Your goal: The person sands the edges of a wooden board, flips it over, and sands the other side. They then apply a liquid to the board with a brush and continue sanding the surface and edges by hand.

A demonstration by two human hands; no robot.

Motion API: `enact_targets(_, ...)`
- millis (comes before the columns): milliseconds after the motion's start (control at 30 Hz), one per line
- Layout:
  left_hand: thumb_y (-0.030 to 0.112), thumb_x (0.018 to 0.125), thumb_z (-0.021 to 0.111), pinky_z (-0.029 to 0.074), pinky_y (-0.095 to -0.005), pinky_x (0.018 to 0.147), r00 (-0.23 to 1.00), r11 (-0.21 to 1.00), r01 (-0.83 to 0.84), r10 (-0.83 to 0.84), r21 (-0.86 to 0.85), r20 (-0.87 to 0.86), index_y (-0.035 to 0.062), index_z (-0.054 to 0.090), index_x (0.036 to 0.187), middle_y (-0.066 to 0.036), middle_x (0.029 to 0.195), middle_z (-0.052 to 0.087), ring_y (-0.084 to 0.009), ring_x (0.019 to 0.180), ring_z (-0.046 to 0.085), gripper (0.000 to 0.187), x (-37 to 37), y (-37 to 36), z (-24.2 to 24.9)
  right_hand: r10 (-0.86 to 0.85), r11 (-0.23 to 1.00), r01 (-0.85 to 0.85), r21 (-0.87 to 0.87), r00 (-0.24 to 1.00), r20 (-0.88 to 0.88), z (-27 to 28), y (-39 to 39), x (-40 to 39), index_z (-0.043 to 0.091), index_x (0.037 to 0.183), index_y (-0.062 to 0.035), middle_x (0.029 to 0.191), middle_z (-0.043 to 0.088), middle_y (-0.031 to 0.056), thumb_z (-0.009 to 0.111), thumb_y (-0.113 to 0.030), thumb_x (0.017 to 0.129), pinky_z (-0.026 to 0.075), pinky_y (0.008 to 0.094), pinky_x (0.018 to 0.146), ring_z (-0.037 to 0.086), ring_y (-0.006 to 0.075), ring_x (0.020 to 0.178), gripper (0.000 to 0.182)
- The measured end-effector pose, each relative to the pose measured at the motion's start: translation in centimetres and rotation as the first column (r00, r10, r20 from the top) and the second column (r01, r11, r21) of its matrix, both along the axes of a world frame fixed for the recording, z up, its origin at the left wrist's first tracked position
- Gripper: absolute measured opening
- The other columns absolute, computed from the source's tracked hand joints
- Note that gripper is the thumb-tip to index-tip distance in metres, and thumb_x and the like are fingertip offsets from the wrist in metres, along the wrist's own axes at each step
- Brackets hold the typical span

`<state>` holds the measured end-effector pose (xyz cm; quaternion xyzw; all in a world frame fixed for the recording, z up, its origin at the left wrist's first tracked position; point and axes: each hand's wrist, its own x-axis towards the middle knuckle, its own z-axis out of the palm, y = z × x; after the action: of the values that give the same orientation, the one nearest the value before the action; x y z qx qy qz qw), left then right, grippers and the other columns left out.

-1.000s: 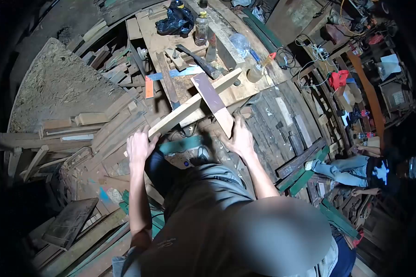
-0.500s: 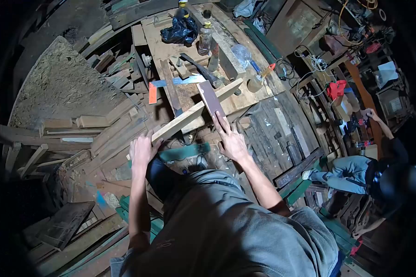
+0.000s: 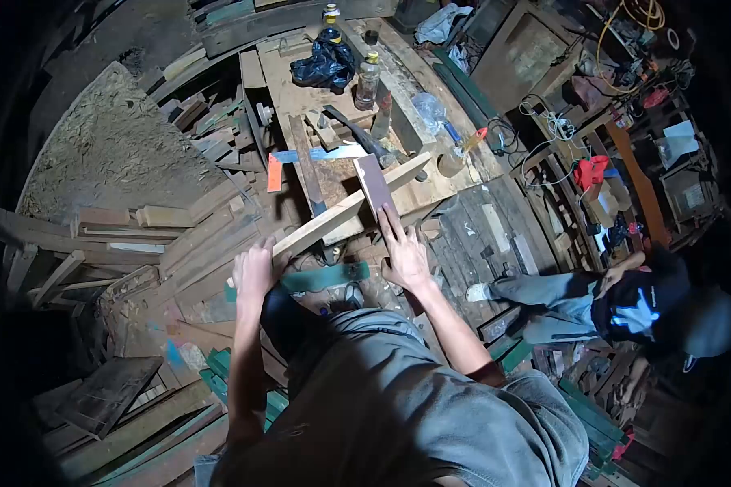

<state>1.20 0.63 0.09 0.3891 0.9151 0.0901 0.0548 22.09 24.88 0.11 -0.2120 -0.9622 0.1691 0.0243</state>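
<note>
My left hand (image 3: 254, 270) is closed around the near end of a long pale wooden strip (image 3: 321, 230). The strip slants up to the right, its far end over the workbench (image 3: 473, 168). Lying across it is a flat board with a purplish-brown face (image 3: 373, 183), possibly a sanding block. My right hand (image 3: 407, 256) holds that board's near end, two fingers stretched along its face; the thumb's grip is partly hidden. Just beyond, a try square (image 3: 275, 172) with an orange stock and a dark-handled tool (image 3: 352, 127) lie on the bench.
A glass bottle (image 3: 366, 84), a black plastic bag (image 3: 325, 65) and a cup with a brush (image 3: 452, 162) stand on the bench. Scrap wood (image 3: 105, 219) is piled at left. Another person (image 3: 625, 304) is at right, near cluttered shelves.
The other person has moved closer and turned, with an arm no longer stretched toward the shelves. My view has shifted slightly; both hands keep nearly the same places on the strip and board.
</note>
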Motion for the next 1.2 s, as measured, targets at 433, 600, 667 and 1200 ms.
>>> enact_targets(433,0.043,0.088,0.073,0.056,-0.0504,0.073,0.997,0.995,0.05,-0.045,0.085,-0.066,0.0074,0.067,0.107,-0.019,0.097,0.073,-0.0386,0.085,0.072,0.041,0.0,-0.3,-1.2,-0.05,0.998,0.041,-0.044,0.966,-0.252,-2.0,-0.2,-1.6,0.027,0.161,-0.0119,0.157,0.038,0.0202,0.071,-0.015,0.072,0.057,0.052,0.089,0.061,0.0496,0.103,0.099)
enact_targets(600,0.044,0.087,0.075,0.056,-0.0518,0.079,0.998,1.0,-0.026,0.026,-0.011,0.056,0.0088,0.069,0.116,-0.018,0.11,0.072,-0.0393,0.097,0.071,0.046,0.2,0.2,0.0,-0.092,0.994,0.067,-0.09,0.944,-0.317,-1.9,1.1,-1.7,0.048,0.152,-0.0191,0.149,0.049,0.0173,0.069,-0.012,0.076,0.059,0.0495,0.085,0.068,0.0451,0.098,0.08)
enact_targets(667,0.045,0.087,0.074,0.055,-0.0522,0.079,0.999,1.0,-0.02,0.02,-0.003,0.05,0.0088,0.07,0.115,-0.018,0.106,0.072,-0.0394,0.095,0.071,0.046,0.2,0.0,-0.1,-0.171,0.985,0.152,-0.085,0.93,-0.324,-1.5,2.4,-1.5,0.055,0.148,-0.0179,0.151,0.051,0.0147,0.068,-0.011,0.077,0.058,0.0479,0.091,0.067,0.0413,0.111,0.073)
enact_targets(1200,0.038,0.087,0.075,0.054,-0.0489,0.083,1.0,1.0,-0.017,0.017,0.016,0.005,0.0098,0.068,0.118,-0.016,0.114,0.072,-0.038,0.096,0.071,0.042,0.3,0.2,-0.4,-0.151,0.97,0.072,-0.231,0.926,-0.346,-1.0,4.6,-1.6,0.048,0.154,-0.0211,0.163,0.039,0.0109,0.066,-0.004,0.072,0.051,0.0432,0.107,0.052,0.0356,0.137,0.086)
